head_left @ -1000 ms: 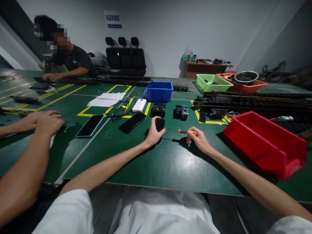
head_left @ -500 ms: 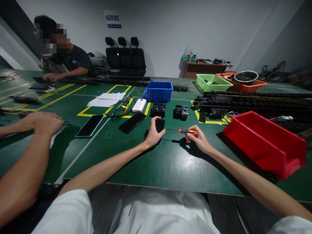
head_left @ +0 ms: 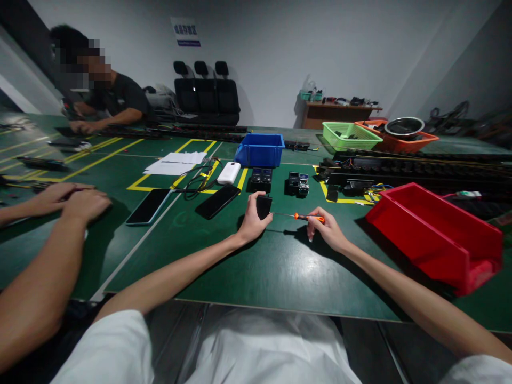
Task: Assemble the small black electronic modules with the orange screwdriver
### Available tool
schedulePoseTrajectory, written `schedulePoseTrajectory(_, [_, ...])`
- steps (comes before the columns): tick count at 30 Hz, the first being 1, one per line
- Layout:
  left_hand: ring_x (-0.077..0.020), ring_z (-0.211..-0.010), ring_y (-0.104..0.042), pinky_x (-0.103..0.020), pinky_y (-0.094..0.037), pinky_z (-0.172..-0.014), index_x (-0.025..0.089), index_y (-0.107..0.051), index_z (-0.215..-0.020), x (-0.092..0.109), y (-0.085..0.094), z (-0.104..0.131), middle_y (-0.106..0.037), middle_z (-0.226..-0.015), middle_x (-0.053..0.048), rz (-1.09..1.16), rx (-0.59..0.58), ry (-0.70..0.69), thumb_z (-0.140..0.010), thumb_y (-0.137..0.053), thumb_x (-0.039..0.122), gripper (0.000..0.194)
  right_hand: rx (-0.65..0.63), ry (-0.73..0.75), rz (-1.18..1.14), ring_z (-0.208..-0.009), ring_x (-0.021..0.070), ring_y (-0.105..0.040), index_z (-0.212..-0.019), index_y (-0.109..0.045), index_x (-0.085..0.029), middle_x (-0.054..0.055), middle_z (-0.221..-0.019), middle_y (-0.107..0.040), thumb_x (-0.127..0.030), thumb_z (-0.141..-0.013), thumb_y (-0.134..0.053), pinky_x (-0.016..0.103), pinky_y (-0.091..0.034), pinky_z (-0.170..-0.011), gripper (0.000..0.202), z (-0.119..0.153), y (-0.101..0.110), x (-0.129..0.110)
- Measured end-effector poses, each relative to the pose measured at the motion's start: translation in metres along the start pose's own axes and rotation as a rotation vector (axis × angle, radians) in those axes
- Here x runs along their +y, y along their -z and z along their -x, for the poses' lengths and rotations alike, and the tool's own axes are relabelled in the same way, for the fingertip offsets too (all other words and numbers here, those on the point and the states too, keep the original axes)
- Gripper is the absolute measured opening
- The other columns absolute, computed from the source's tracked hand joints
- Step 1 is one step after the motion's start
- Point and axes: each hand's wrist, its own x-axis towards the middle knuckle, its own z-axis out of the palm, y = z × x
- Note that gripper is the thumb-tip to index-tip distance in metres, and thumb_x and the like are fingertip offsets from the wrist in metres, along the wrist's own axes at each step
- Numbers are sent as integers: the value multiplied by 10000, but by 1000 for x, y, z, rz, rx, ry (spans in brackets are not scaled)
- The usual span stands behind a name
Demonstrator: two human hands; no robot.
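One screwdriver point(head_left: 303, 217) points from right hand point(head_left: 328, 229) toward left hand's point(head_left: 252, 221) black block point(head_left: 264, 207).

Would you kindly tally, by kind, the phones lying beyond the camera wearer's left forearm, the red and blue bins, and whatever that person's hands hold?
Phones, one light-edged phone and one black phone: 2
Bins, one red bin and one blue bin: 2
Screwdriver in the right hand: 1
Black part in the left hand: 1
Total: 6

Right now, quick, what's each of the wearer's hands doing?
Left hand: closed, holding a small black part.
Right hand: closed, holding an orange-and-black screwdriver.
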Motion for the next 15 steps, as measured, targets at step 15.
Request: schedulePoseTrajectory(15, [-230, -1104, -519, -417, -441, -988, 247, -441, -1245, 4, 0, -3, -494, -1174, -74, 57, -5, 34, -720, -673, 150, 582, 54, 32, -19, -659, 155, -623, -1034, -430, -251, -29, -754, -627, -369, -836, -641, 280, -480, -602, 313, 0, 4, 5])
